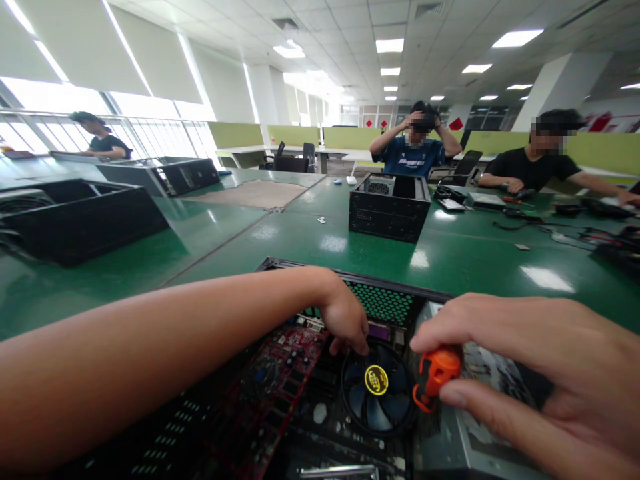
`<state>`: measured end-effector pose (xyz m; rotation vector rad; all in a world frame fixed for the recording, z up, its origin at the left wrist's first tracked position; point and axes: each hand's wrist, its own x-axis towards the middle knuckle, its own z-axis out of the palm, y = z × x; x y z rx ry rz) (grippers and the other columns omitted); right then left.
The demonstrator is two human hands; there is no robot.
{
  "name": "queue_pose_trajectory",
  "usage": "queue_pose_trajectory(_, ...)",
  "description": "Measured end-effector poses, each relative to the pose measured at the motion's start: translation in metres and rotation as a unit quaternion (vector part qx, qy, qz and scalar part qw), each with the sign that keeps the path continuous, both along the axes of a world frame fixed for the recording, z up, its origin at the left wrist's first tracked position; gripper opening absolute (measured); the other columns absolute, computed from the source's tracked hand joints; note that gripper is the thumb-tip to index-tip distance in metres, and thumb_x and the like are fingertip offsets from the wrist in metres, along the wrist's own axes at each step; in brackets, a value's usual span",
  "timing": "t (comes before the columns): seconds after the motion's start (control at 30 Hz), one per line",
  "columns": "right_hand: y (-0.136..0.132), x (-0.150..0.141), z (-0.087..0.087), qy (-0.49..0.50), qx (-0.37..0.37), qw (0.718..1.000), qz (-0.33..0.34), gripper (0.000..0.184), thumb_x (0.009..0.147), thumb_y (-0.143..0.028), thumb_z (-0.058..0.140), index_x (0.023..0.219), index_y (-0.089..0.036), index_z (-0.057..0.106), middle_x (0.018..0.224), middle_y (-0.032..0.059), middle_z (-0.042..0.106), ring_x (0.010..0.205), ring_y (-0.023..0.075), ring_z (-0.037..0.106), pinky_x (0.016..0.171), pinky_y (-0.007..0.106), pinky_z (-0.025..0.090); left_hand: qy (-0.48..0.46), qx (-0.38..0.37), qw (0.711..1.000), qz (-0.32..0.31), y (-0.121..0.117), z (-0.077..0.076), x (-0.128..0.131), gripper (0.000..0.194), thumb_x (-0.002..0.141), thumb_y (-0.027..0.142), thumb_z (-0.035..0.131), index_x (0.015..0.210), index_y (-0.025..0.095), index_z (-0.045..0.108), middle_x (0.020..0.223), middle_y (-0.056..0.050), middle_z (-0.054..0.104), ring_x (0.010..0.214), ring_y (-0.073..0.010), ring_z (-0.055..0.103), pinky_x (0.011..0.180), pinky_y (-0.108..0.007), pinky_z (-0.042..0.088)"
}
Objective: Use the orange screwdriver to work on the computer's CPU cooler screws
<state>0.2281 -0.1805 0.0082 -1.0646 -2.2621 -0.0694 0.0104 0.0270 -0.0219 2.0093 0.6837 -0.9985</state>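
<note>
An open computer case [430,291] lies in front of me. Inside it sit a black CPU cooler fan [377,403] with a yellow hub label, a red circuit board [295,360] and a grey metal power supply box [450,437]. My left hand [347,320] reaches in from the left, its fingers bent down at the fan's upper rim; what the fingertips pinch, if anything, is hidden. Between thumb and fingers of my right hand [530,360] is an orange-and-black screwdriver [440,373], held just right of the fan. Its shaft cannot be made out.
Across the green table [280,233] stands another black case [387,213], with two more at the left, one of them a dark case [90,220]. Cables [530,217] and parts lie at the right. Three people sit around the far sides.
</note>
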Motion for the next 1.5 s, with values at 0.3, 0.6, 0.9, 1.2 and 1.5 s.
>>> queue_pose_trajectory(0.3,0.009,-0.009,-0.022,0.027,-0.071,0.989,0.124,0.007,0.121,-0.043,0.090,0.128,-0.039,0.089,0.112,-0.0042,0.101,0.095,0.0250,0.098,0.074,0.026,0.074,0.009,0.021,1.000,0.009,0.004,-0.003,-0.013,0.030,0.097,0.035,0.095,0.077,0.027,0.073,0.076,-0.002,0.082,0.093,-0.0315,0.082,0.101,-0.042,0.067)
queue_pose_trajectory(0.6,0.011,-0.025,-0.009,0.057,-0.124,0.985,0.107,0.018,0.115,-0.054,0.095,0.124,-0.039,0.097,0.101,-0.0001,0.094,0.105,0.0316,0.095,0.088,0.034,0.076,0.007,0.017,1.000,0.017,-0.002,0.002,-0.006,0.035,0.096,0.031,0.096,0.070,0.027,0.072,0.073,-0.001,0.079,0.090,-0.0300,0.081,0.099,-0.040,0.066)
queue_pose_trajectory(0.9,0.012,0.002,-0.026,0.037,-0.121,0.983,0.136,0.019,0.126,-0.036,0.086,0.141,-0.043,0.095,0.118,-0.0033,0.100,0.098,0.0232,0.097,0.072,0.021,0.069,-0.001,0.026,1.000,0.000,-0.003,0.004,-0.005,0.037,0.098,0.038,0.096,0.072,0.028,0.071,0.074,0.000,0.081,0.087,-0.0286,0.083,0.080,-0.033,0.064)
queue_pose_trajectory(1.2,0.006,-0.015,-0.014,-0.018,-0.167,0.978,0.123,0.038,0.138,-0.060,0.059,0.139,-0.034,0.086,0.121,0.0005,0.097,0.107,0.0256,0.096,0.090,0.034,0.075,0.001,0.020,1.000,0.006,-0.001,0.000,-0.006,0.038,0.094,0.043,0.099,0.071,0.027,0.073,0.074,-0.002,0.082,0.090,-0.0305,0.083,0.085,-0.036,0.067)
queue_pose_trajectory(1.5,0.002,-0.020,-0.015,0.035,-0.116,0.988,0.098,0.028,0.126,-0.060,0.081,0.127,-0.036,0.093,0.101,0.0014,0.094,0.101,0.0307,0.094,0.084,0.036,0.073,0.014,0.021,1.000,0.008,-0.003,0.001,-0.005,0.031,0.094,0.038,0.095,0.073,0.027,0.076,0.077,-0.005,0.082,0.107,-0.0373,0.086,0.108,-0.047,0.068)
